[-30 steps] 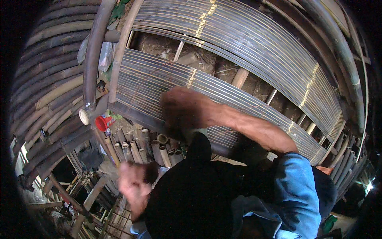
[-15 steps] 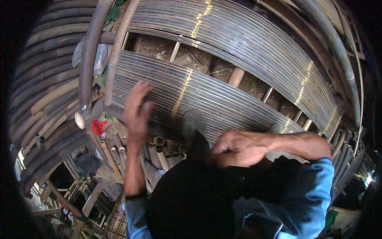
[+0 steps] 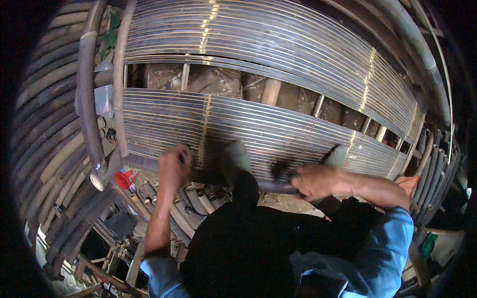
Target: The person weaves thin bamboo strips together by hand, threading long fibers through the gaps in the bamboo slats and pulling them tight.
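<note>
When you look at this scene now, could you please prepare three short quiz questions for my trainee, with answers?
1. True or false: the left hand is nearer to the red container than the right hand.
2. Which colour are the sleeves? A: white; B: blue; C: red.
3. Complete: between the upper slatted panel and the lower slatted panel runs an open ____.
Key: 1 true; 2 B; 3 gap.
</note>
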Demonstrator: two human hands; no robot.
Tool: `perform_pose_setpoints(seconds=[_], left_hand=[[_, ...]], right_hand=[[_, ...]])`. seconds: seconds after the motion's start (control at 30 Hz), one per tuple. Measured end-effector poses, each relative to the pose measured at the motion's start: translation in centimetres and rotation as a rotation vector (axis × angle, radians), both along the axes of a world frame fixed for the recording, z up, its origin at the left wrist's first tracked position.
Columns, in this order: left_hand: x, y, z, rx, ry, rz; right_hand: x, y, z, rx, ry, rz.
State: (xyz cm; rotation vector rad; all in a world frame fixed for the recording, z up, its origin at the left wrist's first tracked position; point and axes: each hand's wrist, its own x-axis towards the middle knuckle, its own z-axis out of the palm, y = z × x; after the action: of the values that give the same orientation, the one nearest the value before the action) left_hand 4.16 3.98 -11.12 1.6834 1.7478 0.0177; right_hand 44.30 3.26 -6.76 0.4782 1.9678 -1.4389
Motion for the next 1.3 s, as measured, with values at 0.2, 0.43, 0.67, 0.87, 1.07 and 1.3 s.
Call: perform_pose_setpoints(seconds=[0.2, 0.43, 0.67, 0.87, 1.07, 1.3], left_hand=[[1.6, 13.4, -2.4, 0.819, -0.007, -0.194], [8.0, 16.6, -4.6, 0.551, -0.139, -0.027], [17.5, 15.0, -6.0, -0.378, -0.666, 0.369], [20.4, 9.8, -8.1, 0.127, -0.919, -0.061], [21.0, 5.5, 0.5, -0.3, -1.244, -0.835], [7.4, 15.3, -2.1, 0.32, -0.443, -0.031]], right_hand=[[-4.2, 8.6, -3.3, 0.938, 0.375, -0.521], [2.1, 12.5, -8.7, 1.074, 0.212, -0.908], [0.9, 12.0, -9.5, 1.112, 0.236, -1.046], [0.9, 12.2, -9.9, 1.174, 0.263, -1.057], [2.4, 11.4, -10.8, 1.336, 0.2, -0.733], [2.0, 11.0, -10.1, 1.278, 0.203, -0.649]])
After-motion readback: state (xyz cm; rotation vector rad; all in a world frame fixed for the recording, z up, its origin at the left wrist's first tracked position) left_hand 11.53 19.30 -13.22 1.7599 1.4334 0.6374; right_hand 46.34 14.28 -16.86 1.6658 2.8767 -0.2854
